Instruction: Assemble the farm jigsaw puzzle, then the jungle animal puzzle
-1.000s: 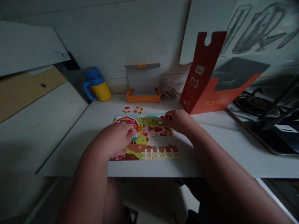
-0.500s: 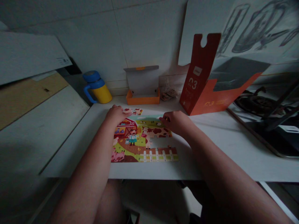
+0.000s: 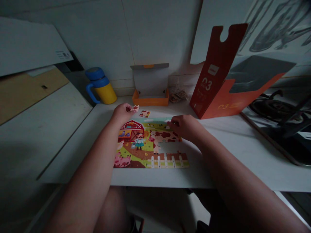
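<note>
A colourful farm jigsaw puzzle [image 3: 150, 144] lies on the white table [image 3: 233, 145], with a gap at its right middle. My left hand [image 3: 123, 113] is just behind the puzzle's top left corner, pinching a loose puzzle piece [image 3: 135, 108] lifted a little off the table. A second loose piece [image 3: 145, 113] lies right beside it. My right hand [image 3: 186, 126] rests with curled fingers on the puzzle's upper right edge, fingertips on the pieces there.
An open orange box [image 3: 150, 94] stands against the wall, a blue and yellow jug [image 3: 100, 87] to its left. A tall red-orange carton [image 3: 218, 77] stands at the right, a gas hob [image 3: 279, 119] beyond it. A small clear bag [image 3: 178, 94] lies by the box.
My left hand went from the puzzle's middle up to the loose pieces behind it and picked one up. My right hand stayed on the upper right edge.
</note>
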The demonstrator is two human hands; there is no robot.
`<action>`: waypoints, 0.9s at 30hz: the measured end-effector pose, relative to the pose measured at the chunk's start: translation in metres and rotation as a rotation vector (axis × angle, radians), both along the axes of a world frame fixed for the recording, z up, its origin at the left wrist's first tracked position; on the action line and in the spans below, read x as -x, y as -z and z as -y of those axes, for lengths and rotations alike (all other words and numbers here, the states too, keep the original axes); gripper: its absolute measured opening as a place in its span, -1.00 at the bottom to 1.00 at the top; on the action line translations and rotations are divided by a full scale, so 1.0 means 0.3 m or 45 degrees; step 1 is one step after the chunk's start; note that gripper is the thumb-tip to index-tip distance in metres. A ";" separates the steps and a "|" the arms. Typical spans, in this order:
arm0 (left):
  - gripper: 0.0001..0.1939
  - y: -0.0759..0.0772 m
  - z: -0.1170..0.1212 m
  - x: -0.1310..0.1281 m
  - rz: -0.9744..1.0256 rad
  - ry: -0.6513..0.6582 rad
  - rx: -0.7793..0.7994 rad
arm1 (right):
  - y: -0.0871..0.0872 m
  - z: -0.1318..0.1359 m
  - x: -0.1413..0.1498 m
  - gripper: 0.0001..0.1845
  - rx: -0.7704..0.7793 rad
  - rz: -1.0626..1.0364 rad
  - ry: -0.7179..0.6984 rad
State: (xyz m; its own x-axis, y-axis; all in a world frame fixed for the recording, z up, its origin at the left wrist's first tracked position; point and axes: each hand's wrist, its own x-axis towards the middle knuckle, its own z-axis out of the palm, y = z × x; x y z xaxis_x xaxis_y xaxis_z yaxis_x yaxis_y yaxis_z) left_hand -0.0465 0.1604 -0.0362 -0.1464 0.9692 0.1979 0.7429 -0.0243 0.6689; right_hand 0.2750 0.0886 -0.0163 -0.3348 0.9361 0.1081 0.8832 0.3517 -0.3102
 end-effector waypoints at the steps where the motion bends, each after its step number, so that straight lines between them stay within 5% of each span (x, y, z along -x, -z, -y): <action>1: -0.72 -0.008 0.007 -0.020 0.134 0.046 -0.030 | 0.001 0.000 0.002 -0.59 0.003 -0.003 -0.004; 5: -0.71 -0.051 0.060 -0.127 0.697 0.297 0.067 | 0.006 0.000 0.009 -0.66 0.028 -0.133 -0.003; 10: -0.79 -0.075 0.148 -0.240 1.047 0.593 0.393 | 0.018 -0.008 0.013 -0.65 -0.001 -0.524 0.034; 19: -0.83 -0.031 0.162 -0.273 1.043 0.715 0.558 | 0.053 -0.033 0.005 -0.65 0.180 -0.972 -0.056; 27: -0.78 -0.048 0.175 -0.268 0.847 0.847 0.619 | 0.045 -0.017 0.000 -0.57 0.249 -0.899 -0.116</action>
